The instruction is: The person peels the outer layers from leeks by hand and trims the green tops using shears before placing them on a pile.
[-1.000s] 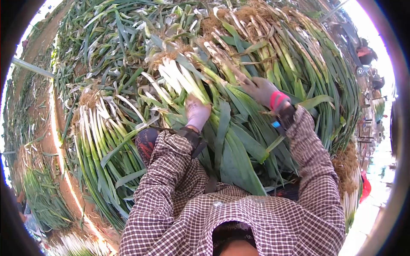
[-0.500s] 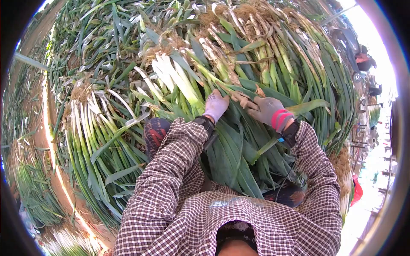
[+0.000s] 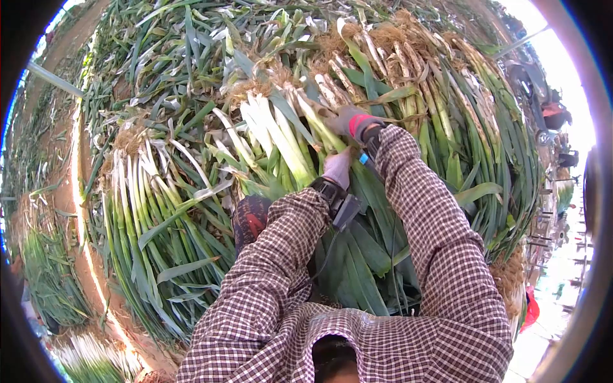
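My left hand [image 3: 338, 168], in a pale glove, is closed around the green part of a leek [image 3: 322, 127] that lies slantwise, roots up and leaves toward my body. Higher on the same stalk, my right hand [image 3: 351, 121], in a grey glove with a pink cuff, has its fingers against the leek and appears closed on it; the fingertips are partly hidden. Beside my left hand lies a bunch of cleaned white leeks [image 3: 271, 137]. Broad green leaves [image 3: 351, 255] spread below both hands.
Unpeeled leeks with brown roots [image 3: 408, 64] are heaped to the right. Another cleaned bunch [image 3: 137, 185] lies at left, with stripped leaves [image 3: 172, 57] strewn behind. My shoe [image 3: 249, 220] is by my left forearm. Vehicles [image 3: 552, 115] stand far right.
My right hand has moved up and left, from the withered leaf bits it held to the upper stalk of the leek. My left hand has shifted slightly right and down in the view.
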